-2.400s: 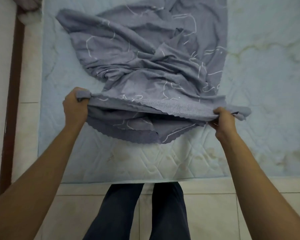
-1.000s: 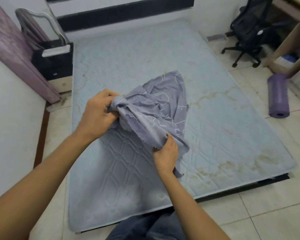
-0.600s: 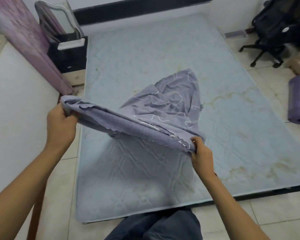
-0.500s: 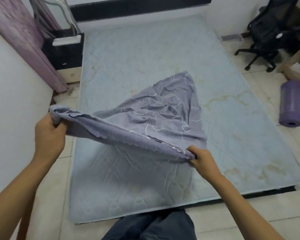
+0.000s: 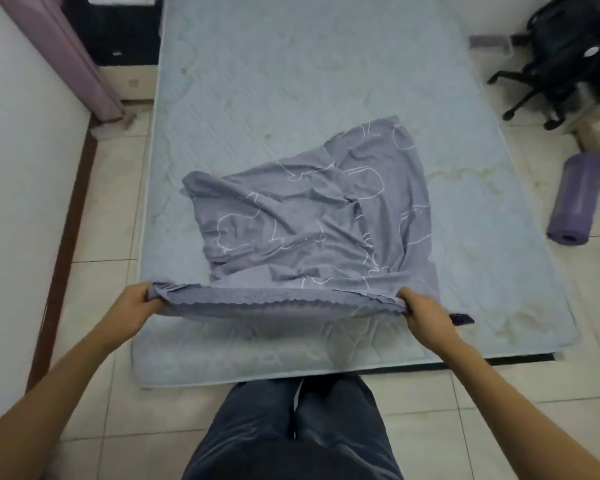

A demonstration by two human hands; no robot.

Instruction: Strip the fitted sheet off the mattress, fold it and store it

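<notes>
Head view, person standing at the foot of a bare pale-blue mattress lying on a tiled floor.

Fitted sheet, grey-purple with thin white line pattern, is off the mattress corners and lies crumpled on the near half of the mattress top. Its near edge, with a scalloped elastic hem, is lifted and stretched taut between the two hands.

Left hand: fingers curled round the left end of the hem, gripping it. Right hand: fingers curled round the right end, gripping it; a short dark tail of fabric pokes out past this hand.

Far part of the sheet rests on the mattress in loose folds.

Stains visible on the mattress, right side. Rolled purple mat on the floor to the right; black office chair beyond it. Dark trouser legs at bottom centre.
</notes>
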